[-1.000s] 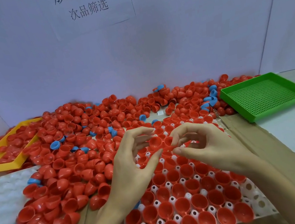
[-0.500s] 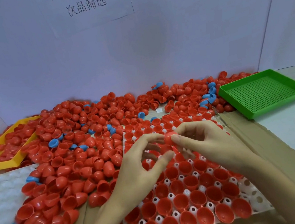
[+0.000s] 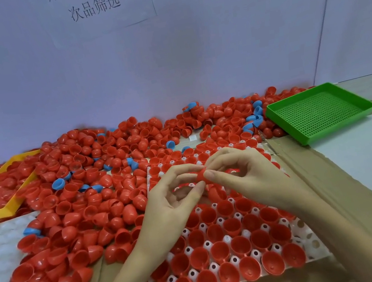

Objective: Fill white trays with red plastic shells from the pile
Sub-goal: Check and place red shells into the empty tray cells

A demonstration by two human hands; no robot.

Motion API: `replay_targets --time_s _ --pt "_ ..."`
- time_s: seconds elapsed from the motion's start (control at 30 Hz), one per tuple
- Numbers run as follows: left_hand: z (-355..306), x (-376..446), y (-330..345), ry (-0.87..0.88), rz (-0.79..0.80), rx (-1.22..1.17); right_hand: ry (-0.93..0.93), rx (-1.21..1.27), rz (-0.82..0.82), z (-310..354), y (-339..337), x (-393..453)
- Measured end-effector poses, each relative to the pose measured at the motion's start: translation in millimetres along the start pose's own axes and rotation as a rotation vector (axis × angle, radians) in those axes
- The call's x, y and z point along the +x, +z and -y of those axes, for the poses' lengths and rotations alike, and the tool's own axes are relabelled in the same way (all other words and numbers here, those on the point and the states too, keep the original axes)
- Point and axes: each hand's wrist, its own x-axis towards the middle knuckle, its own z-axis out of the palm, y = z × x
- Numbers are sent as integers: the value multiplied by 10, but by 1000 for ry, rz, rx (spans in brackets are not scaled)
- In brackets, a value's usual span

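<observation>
- Both hands meet above the middle of the white tray (image 3: 304, 239), fingertips facing each other, forearms coming in from the lower edge.
- The left hand (image 3: 169, 207) is turned palm-in, thumb and forefinger curved into a ring; their tips pinch one side of a single red shell (image 3: 201, 175). Its other fingers curl loosely behind.
- The right hand (image 3: 247, 175) comes in from the other side, thumb below and forefinger above, pinching the same shell. Its remaining fingers are bent and fanned over the tray.
- The shell is held in the air between the two hands, clear of the tray's pockets.
- Under and nearer than the hands, the tray's pockets hold red shells, open side up; a few pockets at the edge right of the right hand are bare.
- Left of and beyond the left hand lies the pile (image 3: 87, 201) of loose red shells on the surface, with some blue shells (image 3: 58, 184) mixed in.
- Far left of it sits a yellow tray (image 3: 6, 207) holding red shells.
- Beyond and right of the right hand sits a green tray (image 3: 323, 113) with a perforated bottom.
</observation>
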Motion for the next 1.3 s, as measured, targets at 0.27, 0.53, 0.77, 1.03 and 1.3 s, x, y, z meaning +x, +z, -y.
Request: replay_targets --time_s 0.27,0.53,0.77,1.03,1.3 --pt "29 -15 76 32 -39 146 -60 -74 -81 8 86 -9" --pt "24 13 27 9 -26 289 103 115 -409 10 -342 58" --pt "-225 3 434 107 151 372 155 225 -516 -26 -435 114" --pt "-235 -171 1164 79 401 508 157 219 -524 -72 -473 100" --pt "-134 -242 1193 237 333 878 174 168 -493 -86 -479 92"
